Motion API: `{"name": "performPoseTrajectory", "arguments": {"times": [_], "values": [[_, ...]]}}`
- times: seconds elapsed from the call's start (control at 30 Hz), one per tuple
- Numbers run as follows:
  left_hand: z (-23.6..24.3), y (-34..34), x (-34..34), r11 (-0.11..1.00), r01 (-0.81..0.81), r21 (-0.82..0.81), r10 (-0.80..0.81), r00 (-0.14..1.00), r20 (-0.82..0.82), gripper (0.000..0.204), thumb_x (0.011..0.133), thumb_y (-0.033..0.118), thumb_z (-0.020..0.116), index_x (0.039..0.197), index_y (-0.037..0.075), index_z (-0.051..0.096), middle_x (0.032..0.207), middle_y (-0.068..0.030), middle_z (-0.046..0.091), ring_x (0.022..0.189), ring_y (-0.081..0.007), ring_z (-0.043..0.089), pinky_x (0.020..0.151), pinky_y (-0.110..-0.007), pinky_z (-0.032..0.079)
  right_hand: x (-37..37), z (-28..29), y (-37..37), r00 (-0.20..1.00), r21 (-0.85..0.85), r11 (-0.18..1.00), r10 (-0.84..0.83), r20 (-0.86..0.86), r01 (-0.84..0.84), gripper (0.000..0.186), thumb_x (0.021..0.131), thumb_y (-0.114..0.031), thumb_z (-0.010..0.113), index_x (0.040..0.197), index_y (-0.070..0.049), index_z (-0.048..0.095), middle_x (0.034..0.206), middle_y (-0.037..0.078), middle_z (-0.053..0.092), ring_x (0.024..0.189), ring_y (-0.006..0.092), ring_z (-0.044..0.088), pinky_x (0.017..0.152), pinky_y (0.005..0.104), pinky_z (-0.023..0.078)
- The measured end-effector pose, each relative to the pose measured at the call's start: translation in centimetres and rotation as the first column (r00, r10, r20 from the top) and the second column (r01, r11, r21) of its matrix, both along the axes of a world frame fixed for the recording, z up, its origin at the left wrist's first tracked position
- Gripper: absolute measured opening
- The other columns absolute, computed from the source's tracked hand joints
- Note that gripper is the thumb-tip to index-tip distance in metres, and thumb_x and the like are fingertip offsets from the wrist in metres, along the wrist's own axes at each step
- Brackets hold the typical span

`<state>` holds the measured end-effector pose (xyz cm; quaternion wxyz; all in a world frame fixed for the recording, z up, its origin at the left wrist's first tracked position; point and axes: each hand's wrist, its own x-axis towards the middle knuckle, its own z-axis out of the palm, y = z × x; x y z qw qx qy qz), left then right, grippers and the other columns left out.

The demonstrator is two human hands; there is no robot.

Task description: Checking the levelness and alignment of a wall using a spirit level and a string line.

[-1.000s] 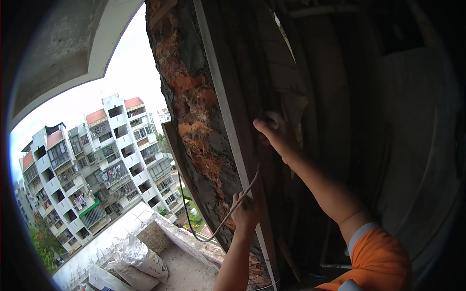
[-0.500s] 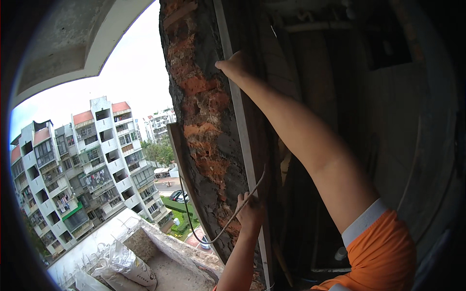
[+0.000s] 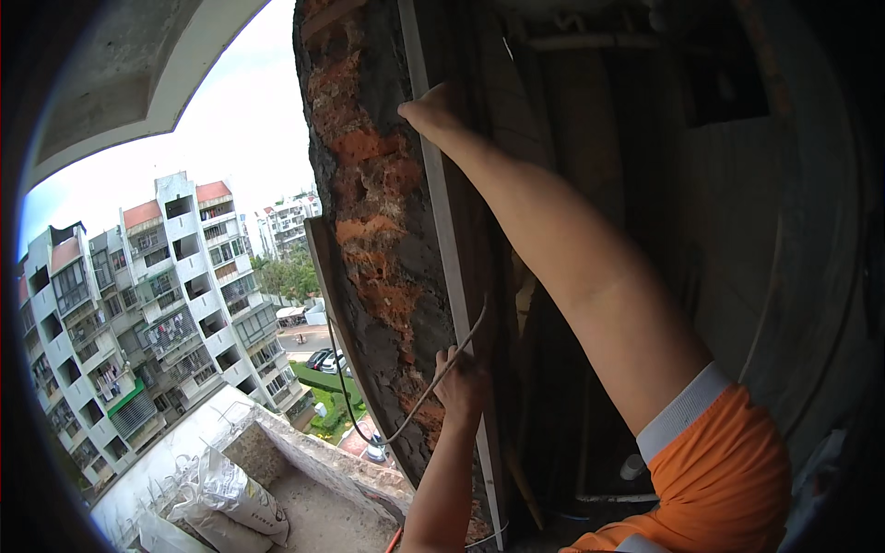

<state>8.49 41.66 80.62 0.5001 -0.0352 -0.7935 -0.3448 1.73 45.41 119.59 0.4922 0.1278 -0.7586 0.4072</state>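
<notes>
Sacks of pale, creased plastic are slumped at left. Across crumbling brickwork a thin, curved rod is hung; it could spring free if knocked. By the right hand the straight, flat strip is touched high up — its finger closure cannot be told. Lower, the left hand's fingers are curled where rod meets strip — whether either is gripped is unclear; tilting might follow slackened pressure.

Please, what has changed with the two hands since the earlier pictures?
The right hand has moved up and leftward, from beside the pale strip to its upper part, which it now seems to touch; whether its grip is closed is unclear. The left hand stays curled at the strip's lower part, the bent cable still passing across it.
</notes>
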Motion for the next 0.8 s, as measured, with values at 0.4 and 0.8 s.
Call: {"name": "performPoseTrajectory", "arguments": {"times": [0.4,0.8], "values": [[-0.7,0.0,-0.7,0.999,0.031,0.02,-0.031,0.999,0.025,0.03,0.074,0.033,0.066,0.082,0.005,0.057,0.089,-0.0192,0.056,0.079,-0.0399,0.058,0.067,-0.047,0.047,-1.4,-14.5,0.2,0.947,0.148,0.983,0.062,0.314,-0.113,0.061,0.076,-0.032,0.066,0.124,-0.001,0.047,0.127,0.02,0.049,0.116,0.0291,0.049,0.096,0.0427,0.039],[0.4,0.5,0.7,0.999,-0.042,0.021,0.037,0.979,0.201,0.034,0.072,0.031,0.062,0.092,0.004,0.06,0.097,-0.0208,0.061,0.093,-0.0389,0.057,0.08,-0.045,0.044,4.3,-33.7,3.0,0.734,0.113,0.939,0.175,0.656,-0.325,0.058,0.076,-0.029,0.066,0.123,-0.001,0.048,0.122,0.019,0.051,0.111,0.0271,0.051,0.093,0.0414,0.041]]}}
